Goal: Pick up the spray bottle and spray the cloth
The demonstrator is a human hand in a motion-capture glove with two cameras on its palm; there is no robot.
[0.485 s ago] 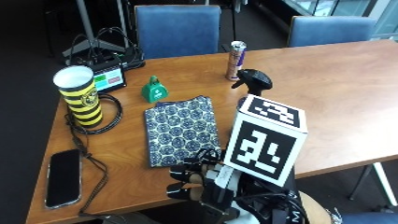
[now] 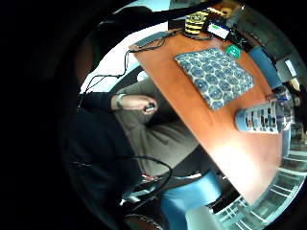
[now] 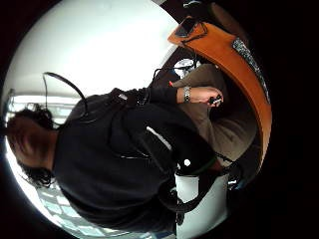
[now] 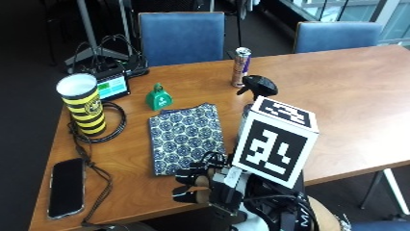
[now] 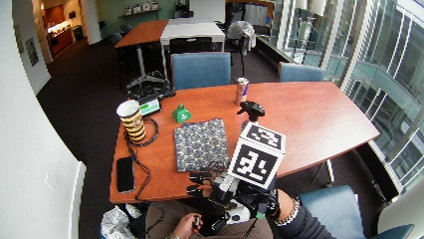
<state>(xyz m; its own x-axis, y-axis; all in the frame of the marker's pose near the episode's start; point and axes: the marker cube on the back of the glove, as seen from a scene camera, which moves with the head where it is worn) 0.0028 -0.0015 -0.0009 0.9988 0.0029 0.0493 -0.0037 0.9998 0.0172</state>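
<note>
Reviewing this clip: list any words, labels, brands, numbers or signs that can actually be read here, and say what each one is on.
No text can be read.
Slim drink can: print too blurred to read.
Yellow and black striped paper cup: emblem only, no legible words.
Small device with a green screen: content too small to read.
Green bell: pale mark, unreadable.
Black-headed spray bottle: label print blurred.
Patterned blue cloth: no text.

No lettering, brand or number can be read anywhere. The tall slim silver drink can (image 4: 241,66) at upper centre of the outside view carries a purple print too small to make out, and the small lit green screen (image 4: 114,88) at upper left shows markings that stay illegible.
</note>
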